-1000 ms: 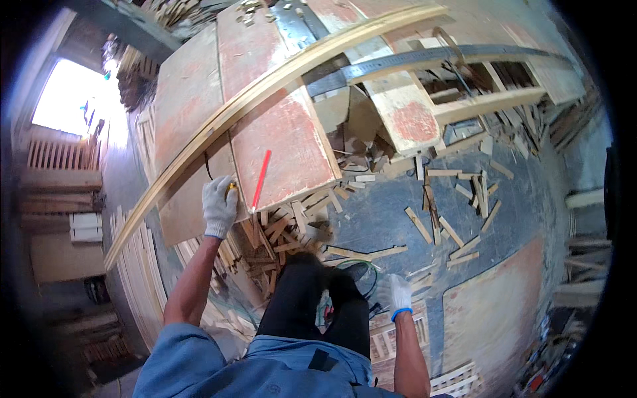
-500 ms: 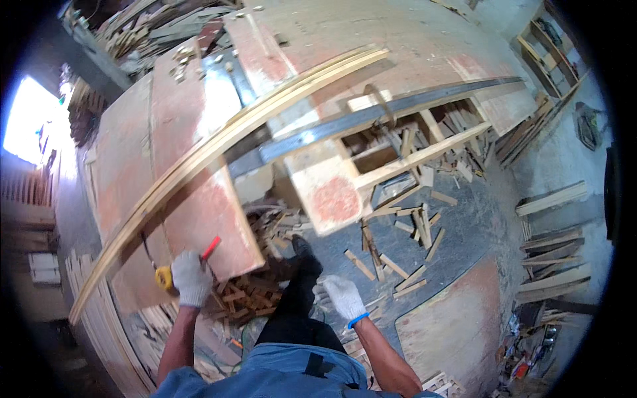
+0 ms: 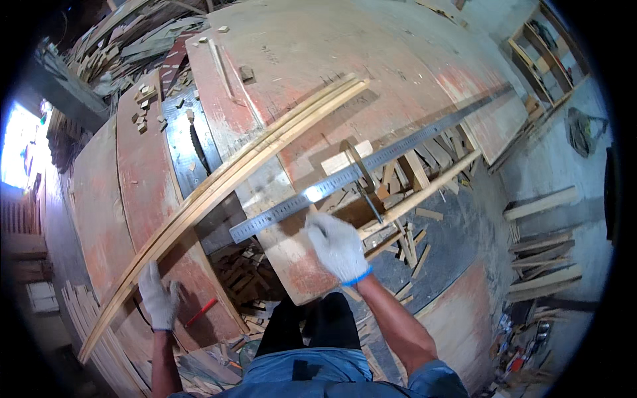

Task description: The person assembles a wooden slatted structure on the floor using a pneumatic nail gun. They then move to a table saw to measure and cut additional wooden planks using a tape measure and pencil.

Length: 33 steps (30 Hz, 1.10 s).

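Note:
My left hand [image 3: 159,300], in a white glove, is open with the thumb apart. Its fingertips are against the near side of a bundle of long pale wooden strips [image 3: 229,174] lying slantwise across the table. Just right of that hand, a red pencil [image 3: 200,312] rests on the reddish board. My right hand [image 3: 337,248], gloved too, is over the wooden worktop by the near edge of a long steel ruler [image 3: 302,200]. Its fingers are slightly bent, and nothing shows in them. A clamp [image 3: 361,174] stands across the ruler beside a small pale wood block [image 3: 345,156].
Offcuts fill the gap [image 3: 249,273] in the table and litter the floor on the right. A wooden rail [image 3: 424,196] runs along the open frame. Planks [image 3: 544,265] lean by the right wall, scrap wood [image 3: 142,40] is piled far left, and small blocks [image 3: 142,109] lie on the table.
My left hand has let go of the pencil and moved left to the strips; the yellow tape measure beside it is no longer visible. My right hand has moved forward to the ruler.

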Available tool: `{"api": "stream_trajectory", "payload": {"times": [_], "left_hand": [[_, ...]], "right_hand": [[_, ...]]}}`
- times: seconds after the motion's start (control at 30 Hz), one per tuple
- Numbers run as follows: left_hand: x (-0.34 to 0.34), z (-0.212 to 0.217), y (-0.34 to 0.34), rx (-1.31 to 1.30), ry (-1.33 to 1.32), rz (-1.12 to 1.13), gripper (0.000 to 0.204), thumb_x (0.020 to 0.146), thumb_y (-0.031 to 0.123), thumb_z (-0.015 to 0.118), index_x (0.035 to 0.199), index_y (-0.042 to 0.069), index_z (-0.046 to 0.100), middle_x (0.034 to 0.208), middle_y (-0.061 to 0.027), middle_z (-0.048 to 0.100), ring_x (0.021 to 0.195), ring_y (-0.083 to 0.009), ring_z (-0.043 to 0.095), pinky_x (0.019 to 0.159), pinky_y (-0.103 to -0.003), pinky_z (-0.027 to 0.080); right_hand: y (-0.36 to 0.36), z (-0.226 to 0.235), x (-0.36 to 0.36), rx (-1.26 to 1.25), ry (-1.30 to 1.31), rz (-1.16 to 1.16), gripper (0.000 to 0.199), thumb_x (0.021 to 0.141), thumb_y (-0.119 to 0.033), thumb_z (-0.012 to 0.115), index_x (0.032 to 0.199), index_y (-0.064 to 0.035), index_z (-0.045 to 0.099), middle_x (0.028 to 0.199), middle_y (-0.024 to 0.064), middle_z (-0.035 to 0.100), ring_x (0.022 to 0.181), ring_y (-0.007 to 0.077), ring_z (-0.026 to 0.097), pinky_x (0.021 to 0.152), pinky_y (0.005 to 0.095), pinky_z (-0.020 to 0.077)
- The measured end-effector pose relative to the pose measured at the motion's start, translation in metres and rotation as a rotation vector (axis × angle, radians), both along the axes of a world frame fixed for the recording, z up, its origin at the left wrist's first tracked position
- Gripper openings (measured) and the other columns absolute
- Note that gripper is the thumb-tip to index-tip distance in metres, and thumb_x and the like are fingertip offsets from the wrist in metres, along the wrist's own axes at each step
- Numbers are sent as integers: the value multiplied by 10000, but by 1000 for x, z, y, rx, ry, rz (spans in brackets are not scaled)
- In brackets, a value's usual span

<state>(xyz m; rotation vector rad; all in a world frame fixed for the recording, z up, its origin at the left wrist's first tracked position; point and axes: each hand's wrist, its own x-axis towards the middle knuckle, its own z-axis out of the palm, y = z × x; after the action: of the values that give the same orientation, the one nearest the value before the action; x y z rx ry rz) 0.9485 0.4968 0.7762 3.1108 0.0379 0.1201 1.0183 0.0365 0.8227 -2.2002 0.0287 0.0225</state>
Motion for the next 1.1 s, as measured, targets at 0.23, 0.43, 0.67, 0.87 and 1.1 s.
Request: {"api": "stream_trajectory", "payload": {"times": [0.23, 0.43, 0.67, 0.87, 1.1], "left_hand": [[97, -19, 34, 61, 126, -67, 961, 718, 240, 866, 1525, 27, 390, 1375, -194, 561, 1288, -392, 521, 1111, -493, 403], [115, -12, 37, -2, 198, -12, 665, 718, 280, 872, 1264, 67, 556, 1089, -159, 649, 1057, -381, 620, 927, -493, 494], [115, -8, 56, 35, 230, -117, 620, 720, 289, 866, 1230, 82, 580, 1056, -138, 662, 1042, -344, 629, 985, -456, 452], [132, -15, 119, 112, 186, -94, 493, 764, 161, 786, 1229, 84, 641, 1166, -139, 680, 1131, -342, 623, 1018, -466, 456], [158, 8, 96, 21, 173, -91, 859, 799, 176, 814, 1548, 28, 421, 1494, -213, 524, 1390, -396, 477, 1171, -486, 383]], "right_hand": [[22, -57, 199, -520, -453, 226, 369, 955, -413, 597, 1003, -48, 624, 1036, 186, 663, 1000, 385, 636, 890, 510, 498], [24, -98, 296, -696, -472, 310, 326, 948, -386, 606, 920, -66, 664, 950, 155, 686, 957, 349, 632, 972, 501, 426], [30, -109, 282, -735, -468, 292, 278, 916, -320, 644, 760, -94, 682, 803, 142, 684, 868, 359, 645, 884, 489, 442], [73, -118, 249, -881, -423, 278, 302, 899, -281, 619, 635, -137, 649, 647, 129, 633, 644, 315, 612, 655, 508, 443], [140, -117, 204, -470, -267, 184, 317, 898, -404, 650, 821, -97, 663, 884, 158, 625, 929, 353, 584, 874, 551, 395]]}}
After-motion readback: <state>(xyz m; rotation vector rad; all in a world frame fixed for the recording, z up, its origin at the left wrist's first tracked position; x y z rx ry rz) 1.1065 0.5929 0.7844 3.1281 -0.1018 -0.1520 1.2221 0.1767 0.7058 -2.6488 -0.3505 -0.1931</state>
